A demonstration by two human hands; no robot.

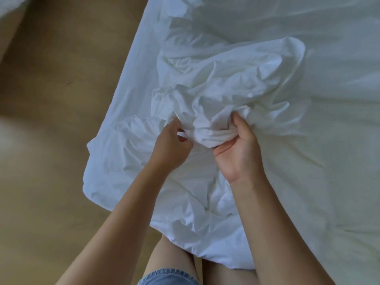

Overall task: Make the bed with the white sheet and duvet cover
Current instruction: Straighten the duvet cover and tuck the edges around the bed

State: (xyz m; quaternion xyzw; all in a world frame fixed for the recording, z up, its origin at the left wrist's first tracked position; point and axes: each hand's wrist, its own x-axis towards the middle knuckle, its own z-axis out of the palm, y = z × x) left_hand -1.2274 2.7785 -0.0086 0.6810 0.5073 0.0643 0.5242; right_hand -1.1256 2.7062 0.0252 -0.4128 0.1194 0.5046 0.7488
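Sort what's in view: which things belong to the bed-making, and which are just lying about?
Belongs to the job: crumpled white fabric, gripped by the left hand and the right hand; flat white sheet on the bed.
Just there: wooden floor; denim shorts; blurred white item at top left.

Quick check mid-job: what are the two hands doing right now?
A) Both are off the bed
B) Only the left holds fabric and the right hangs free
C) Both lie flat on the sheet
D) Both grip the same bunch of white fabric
D: the left hand and the right hand each curl their fingers into one gathered bunch of white fabric between them.
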